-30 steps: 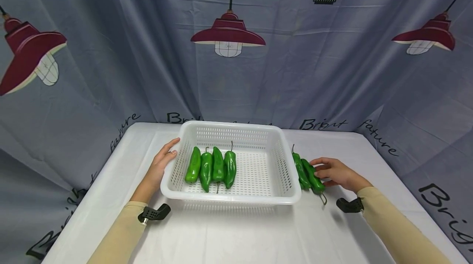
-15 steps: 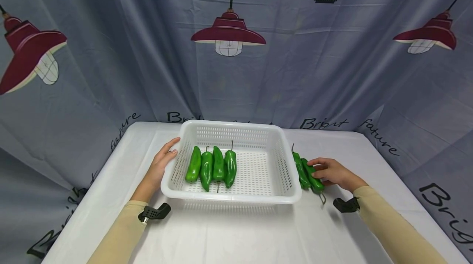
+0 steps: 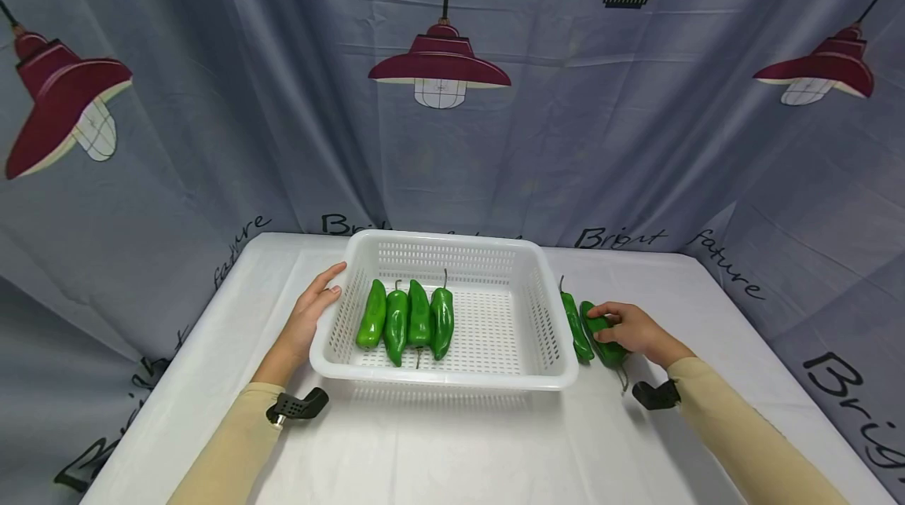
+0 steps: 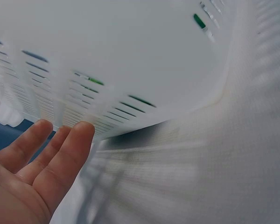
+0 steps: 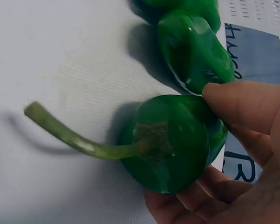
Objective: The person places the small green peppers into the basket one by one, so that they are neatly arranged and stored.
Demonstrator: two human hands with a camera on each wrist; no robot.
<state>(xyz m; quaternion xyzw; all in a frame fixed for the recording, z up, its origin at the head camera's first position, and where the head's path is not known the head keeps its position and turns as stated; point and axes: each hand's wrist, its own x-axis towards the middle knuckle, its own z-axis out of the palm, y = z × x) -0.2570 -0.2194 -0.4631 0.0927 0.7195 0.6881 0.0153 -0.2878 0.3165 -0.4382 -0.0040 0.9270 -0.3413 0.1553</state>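
Observation:
My right hand (image 3: 636, 332) grips a green pepper (image 5: 163, 154) on the table, right of the basket. In the right wrist view the thumb lies on one side of it and the fingers curl under the other, its stem pointing away from the hand. A second green pepper (image 3: 577, 328) lies between the held one and the basket. My left hand (image 3: 304, 324) rests at the left side of the white plastic basket (image 3: 441, 381), fingers extended along its slotted wall (image 4: 130, 56). Inside the basket, several green peppers (image 3: 419, 316) lie in a row toward the left.
A white cloth (image 3: 452, 450) covers the table. Behind and at both sides hangs a grey-blue curtain (image 3: 452, 167) with printed lamps and lettering. Black wrist cameras (image 3: 656, 395) sit on both sleeves.
My right hand has moved slightly left and closed around the nearer pepper, which has shifted a little right, away from the other one. The left hand and basket stay put.

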